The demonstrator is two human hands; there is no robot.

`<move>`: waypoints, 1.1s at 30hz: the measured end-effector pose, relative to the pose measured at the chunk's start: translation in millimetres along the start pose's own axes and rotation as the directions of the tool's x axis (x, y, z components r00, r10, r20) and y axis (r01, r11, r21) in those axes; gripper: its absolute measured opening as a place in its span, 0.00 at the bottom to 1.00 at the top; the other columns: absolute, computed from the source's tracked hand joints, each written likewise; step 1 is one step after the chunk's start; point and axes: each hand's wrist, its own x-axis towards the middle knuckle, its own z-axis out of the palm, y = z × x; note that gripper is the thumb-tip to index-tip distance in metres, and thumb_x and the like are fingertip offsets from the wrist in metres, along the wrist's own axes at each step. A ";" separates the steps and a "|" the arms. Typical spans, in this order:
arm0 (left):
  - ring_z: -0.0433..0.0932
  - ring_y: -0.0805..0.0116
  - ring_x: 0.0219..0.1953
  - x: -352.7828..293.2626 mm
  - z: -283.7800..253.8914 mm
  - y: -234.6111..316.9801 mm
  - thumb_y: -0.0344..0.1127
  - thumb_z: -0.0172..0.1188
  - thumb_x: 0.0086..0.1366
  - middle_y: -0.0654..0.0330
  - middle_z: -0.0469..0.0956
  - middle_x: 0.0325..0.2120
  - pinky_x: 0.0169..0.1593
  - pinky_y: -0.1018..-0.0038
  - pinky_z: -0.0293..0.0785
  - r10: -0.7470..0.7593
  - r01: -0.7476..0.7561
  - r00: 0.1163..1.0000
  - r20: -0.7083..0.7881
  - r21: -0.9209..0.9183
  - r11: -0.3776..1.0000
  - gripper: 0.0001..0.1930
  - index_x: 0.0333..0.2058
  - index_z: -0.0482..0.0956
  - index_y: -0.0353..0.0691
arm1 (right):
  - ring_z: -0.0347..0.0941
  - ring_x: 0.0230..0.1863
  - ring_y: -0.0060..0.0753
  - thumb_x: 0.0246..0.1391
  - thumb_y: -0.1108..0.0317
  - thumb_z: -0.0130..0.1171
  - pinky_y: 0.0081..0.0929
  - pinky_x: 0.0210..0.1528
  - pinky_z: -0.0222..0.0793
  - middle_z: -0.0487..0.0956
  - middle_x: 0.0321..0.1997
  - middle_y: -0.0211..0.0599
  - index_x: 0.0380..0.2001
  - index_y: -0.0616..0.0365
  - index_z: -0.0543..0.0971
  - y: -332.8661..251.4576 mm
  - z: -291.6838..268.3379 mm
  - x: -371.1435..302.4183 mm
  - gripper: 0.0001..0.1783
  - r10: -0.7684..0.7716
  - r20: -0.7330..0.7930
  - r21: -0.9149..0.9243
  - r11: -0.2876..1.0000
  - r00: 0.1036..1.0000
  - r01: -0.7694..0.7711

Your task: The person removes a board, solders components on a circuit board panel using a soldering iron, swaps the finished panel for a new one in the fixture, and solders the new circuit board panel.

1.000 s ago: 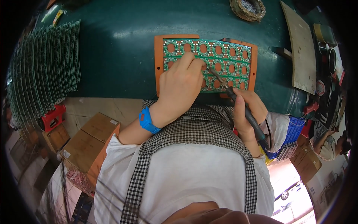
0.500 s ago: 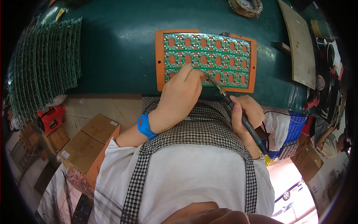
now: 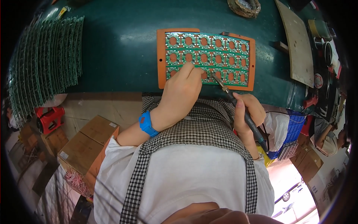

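A green circuit board panel (image 3: 235, 52) with rows of oval holes lies in an orange frame (image 3: 161, 48) on the table. My left hand (image 3: 181, 87), a blue band on its wrist, rests over the panel's near row. Its fingers are pinched together at the board, and whatever they hold is hidden. In my right hand (image 3: 250, 110) is a soldering iron (image 3: 249, 120) with a dark handle, gripped like a pen. The iron's metal tip slants down to the near row, just right of my left fingertips.
Several green circuit panels (image 3: 48, 59) stand in a row at the table's left. A round woven-looking container (image 3: 245, 6) sits at the back, with a pale board (image 3: 296, 44) to its right. Cardboard boxes (image 3: 87, 138) and a red tool-like object (image 3: 50, 119) are below the table's left edge.
The iron's tip has shifted slightly right along the near row, and my right hand has moved slightly right with it. My left hand stays pinched at almost the same spot.
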 end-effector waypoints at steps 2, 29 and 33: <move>0.75 0.58 0.26 -0.1 1.1 -0.4 0.23 0.57 0.56 0.56 0.72 0.27 0.26 0.69 0.71 -0.002 0.002 1.000 0.001 -0.010 1.000 0.06 0.34 0.75 0.35 | 0.76 0.21 0.36 0.42 0.77 0.58 0.25 0.26 0.71 0.78 0.21 0.42 0.26 0.66 0.79 -0.2 1.0 2.3 0.05 -0.012 0.015 0.007 1.000 1.000 0.012; 0.75 0.64 0.24 -1.7 -22.0 -8.4 0.26 0.62 0.53 0.61 0.75 0.25 0.25 0.72 0.70 -0.017 0.028 0.997 -0.074 0.150 0.988 0.06 0.31 0.78 0.41 | 0.75 0.20 0.34 0.44 0.76 0.57 0.24 0.25 0.69 0.78 0.21 0.41 0.27 0.67 0.79 -4.9 8.7 0.3 0.06 -0.034 0.000 0.012 0.999 0.999 0.034; 0.76 0.63 0.24 13.3 -17.6 -15.8 0.27 0.62 0.52 0.61 0.76 0.25 0.25 0.72 0.70 -0.027 0.045 0.993 -0.117 0.157 0.987 0.06 0.31 0.78 0.41 | 0.76 0.24 0.34 0.46 0.76 0.57 0.24 0.28 0.70 0.79 0.23 0.42 0.28 0.66 0.80 -4.4 13.7 13.7 0.06 0.040 0.004 0.020 0.999 0.999 -0.041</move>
